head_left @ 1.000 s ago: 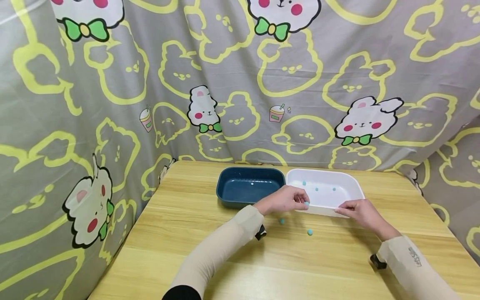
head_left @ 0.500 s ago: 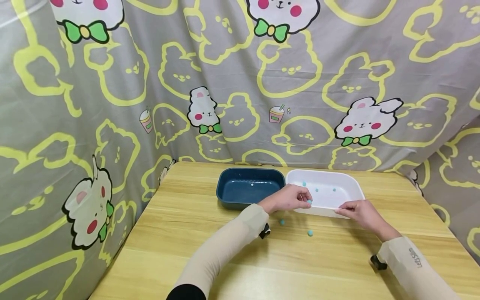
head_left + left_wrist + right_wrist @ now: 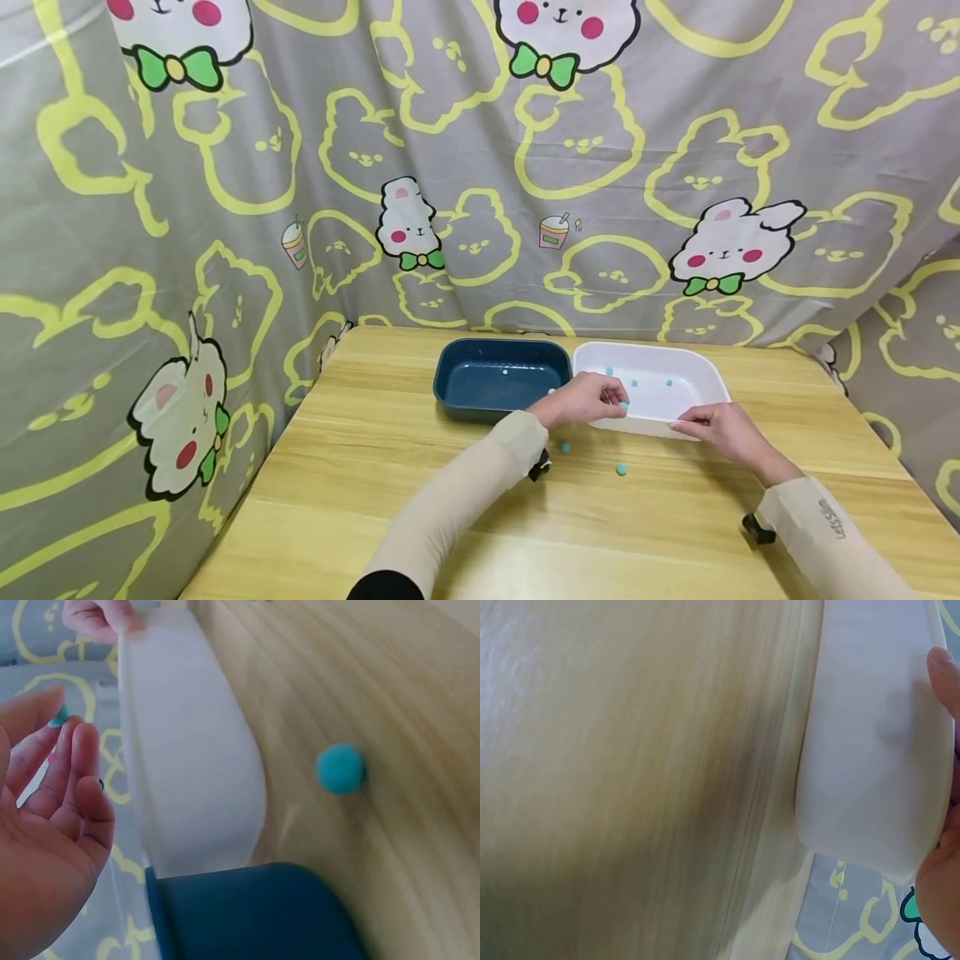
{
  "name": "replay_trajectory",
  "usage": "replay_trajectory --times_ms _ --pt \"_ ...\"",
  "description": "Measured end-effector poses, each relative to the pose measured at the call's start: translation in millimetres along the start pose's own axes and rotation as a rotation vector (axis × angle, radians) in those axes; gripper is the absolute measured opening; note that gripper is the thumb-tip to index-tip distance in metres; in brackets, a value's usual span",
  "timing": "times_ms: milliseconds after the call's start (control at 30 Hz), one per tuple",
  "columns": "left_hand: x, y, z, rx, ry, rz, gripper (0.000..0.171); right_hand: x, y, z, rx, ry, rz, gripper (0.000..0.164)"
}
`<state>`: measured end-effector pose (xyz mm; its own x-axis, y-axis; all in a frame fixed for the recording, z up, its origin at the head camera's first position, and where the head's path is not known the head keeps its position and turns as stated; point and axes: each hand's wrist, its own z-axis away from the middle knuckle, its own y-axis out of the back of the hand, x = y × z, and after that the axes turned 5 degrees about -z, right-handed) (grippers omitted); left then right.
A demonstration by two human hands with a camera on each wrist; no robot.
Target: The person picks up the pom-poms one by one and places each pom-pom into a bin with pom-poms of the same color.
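Note:
Between thumb and index fingertip, my left hand (image 3: 588, 398) pinches a small teal pom-pom (image 3: 58, 715), just over the near rim of the white plastic bin (image 3: 693, 367). The other left fingers are loosely bent. My right hand (image 3: 727, 429) grips that bin's near rim towards its right corner, thumb (image 3: 946, 679) on the outside; its other fingers are partly hidden. Three teal pom-poms, one of them this pom-pom (image 3: 634, 383), lie spread on the bin's floor. On the table in front are a teal pom-pom (image 3: 621, 469) and a second pom-pom (image 3: 566, 447).
A dark blue bin (image 3: 468, 410) stands against the white bin's left side, with a tiny white ball (image 3: 505, 372) inside. Both are near the back of the wooden table (image 3: 360, 467). A patterned curtain (image 3: 480, 167) hangs behind and to the left.
My left hand has shifted slightly to the right with the pom-pom, over the white bin's rim. My right hand keeps its grip on the bin in the same place.

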<state>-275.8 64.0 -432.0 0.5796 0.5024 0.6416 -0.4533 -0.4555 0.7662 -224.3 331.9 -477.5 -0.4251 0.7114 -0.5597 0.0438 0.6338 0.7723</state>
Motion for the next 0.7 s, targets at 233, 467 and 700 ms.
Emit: replay_trajectory --times_ms 233,467,700 --pt "-5.8 -8.3 -2.9 0.037 0.04 0.027 0.006 -2.3 0.3 -0.8 0.0 -0.004 0.001 0.01" --pt "-10.9 -12.0 -7.8 0.067 0.066 0.003 0.008 -2.0 0.6 -1.2 0.001 0.007 0.004 0.01" --pt "-15.9 -12.6 -13.0 0.102 0.079 -0.036 0.007 -0.5 0.1 -0.8 -0.009 -0.01 0.006 0.01"
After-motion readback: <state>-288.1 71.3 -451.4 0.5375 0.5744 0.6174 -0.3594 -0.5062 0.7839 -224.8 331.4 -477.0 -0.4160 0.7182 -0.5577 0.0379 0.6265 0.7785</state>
